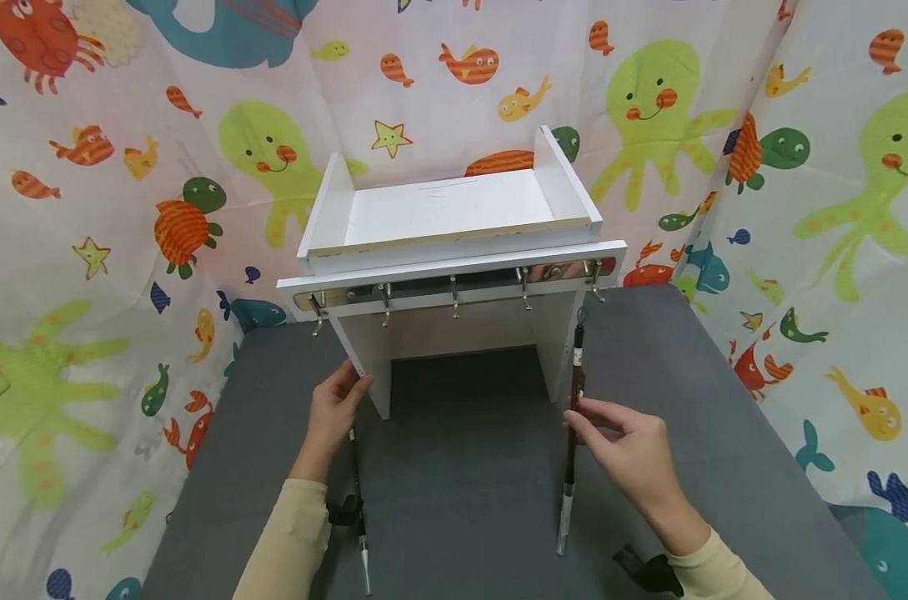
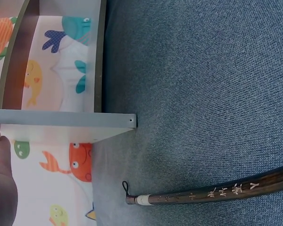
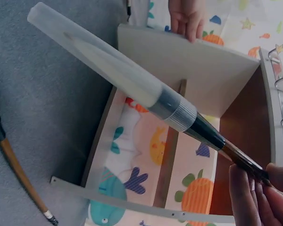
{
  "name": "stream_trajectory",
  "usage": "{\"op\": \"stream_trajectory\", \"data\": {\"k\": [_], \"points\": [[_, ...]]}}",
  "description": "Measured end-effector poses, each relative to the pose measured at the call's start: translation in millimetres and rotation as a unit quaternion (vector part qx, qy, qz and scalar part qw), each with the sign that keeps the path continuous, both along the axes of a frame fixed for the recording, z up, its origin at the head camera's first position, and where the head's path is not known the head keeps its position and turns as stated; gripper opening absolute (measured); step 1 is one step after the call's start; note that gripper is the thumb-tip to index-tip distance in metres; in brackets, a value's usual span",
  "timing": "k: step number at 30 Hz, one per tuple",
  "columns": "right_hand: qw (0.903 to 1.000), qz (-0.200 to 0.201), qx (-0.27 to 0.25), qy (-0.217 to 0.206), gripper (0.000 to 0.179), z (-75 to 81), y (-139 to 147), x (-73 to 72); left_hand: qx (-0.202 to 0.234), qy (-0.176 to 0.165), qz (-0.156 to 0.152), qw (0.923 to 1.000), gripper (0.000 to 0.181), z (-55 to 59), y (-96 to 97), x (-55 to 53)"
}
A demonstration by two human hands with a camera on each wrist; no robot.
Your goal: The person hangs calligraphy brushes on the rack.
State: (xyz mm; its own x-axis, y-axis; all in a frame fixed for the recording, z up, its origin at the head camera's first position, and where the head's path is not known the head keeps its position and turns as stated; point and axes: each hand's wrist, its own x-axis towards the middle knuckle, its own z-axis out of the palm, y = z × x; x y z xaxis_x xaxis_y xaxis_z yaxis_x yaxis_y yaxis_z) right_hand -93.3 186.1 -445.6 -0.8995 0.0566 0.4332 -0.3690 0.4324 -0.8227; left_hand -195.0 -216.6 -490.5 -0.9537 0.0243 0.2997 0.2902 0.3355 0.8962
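Note:
A white shelf [image 1: 454,250] with a row of metal hooks [image 1: 454,297] along its front stands on the grey cloth. My right hand [image 1: 626,446] pinches a brown-handled calligraphy brush [image 1: 576,375] between thumb and fingers. The brush hangs steeply, its clear-capped tip [image 3: 118,70] downward and its thin top loop [image 1: 582,315] just under the rightmost hook. My left hand [image 1: 333,412] holds the front edge of the shelf's left side panel [image 1: 367,367], thumb at the edge. Below that hand lies another calligraphy brush [image 1: 360,508], characters on its dark handle [image 2: 217,192].
A brown brush [image 3: 23,181] lies on the cloth at lower left in the right wrist view. Fabric printed with sea animals [image 1: 754,167] surrounds the grey cloth [image 1: 469,500] at the back and sides. The shelf has an open upper tray [image 1: 454,204].

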Motion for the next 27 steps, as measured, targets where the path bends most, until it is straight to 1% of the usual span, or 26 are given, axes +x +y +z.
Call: {"op": "stream_trajectory", "data": {"k": [5,8,15,20,27], "points": [[0.9974,0.066,-0.017,0.024,0.022,5.9,-7.0,-1.5,0.014,-0.012,0.003,0.9998,0.049,2.8,0.9,3.5],[0.9952,0.091,-0.021,0.028,0.022,8.8,-12.0,-2.8,0.019,-0.016,0.005,0.9997,0.048,2.1,0.1,4.1],[0.9944,0.103,-0.001,0.023,0.02,11.7,-18.8,-7.3,0.022,-0.015,-0.001,0.9996,0.049,-0.2,0.1,1.9],[0.9939,0.109,0.007,0.014,0.019,11.0,-20.5,-11.4,0.032,-0.025,-0.001,0.9992,0.049,-1.3,0.6,1.5],[0.9922,0.124,-0.007,-0.006,0.02,11.1,-22.3,-14.0,0.031,-0.024,0.001,0.9992,0.049,-0.4,1.8,0.7]]}}
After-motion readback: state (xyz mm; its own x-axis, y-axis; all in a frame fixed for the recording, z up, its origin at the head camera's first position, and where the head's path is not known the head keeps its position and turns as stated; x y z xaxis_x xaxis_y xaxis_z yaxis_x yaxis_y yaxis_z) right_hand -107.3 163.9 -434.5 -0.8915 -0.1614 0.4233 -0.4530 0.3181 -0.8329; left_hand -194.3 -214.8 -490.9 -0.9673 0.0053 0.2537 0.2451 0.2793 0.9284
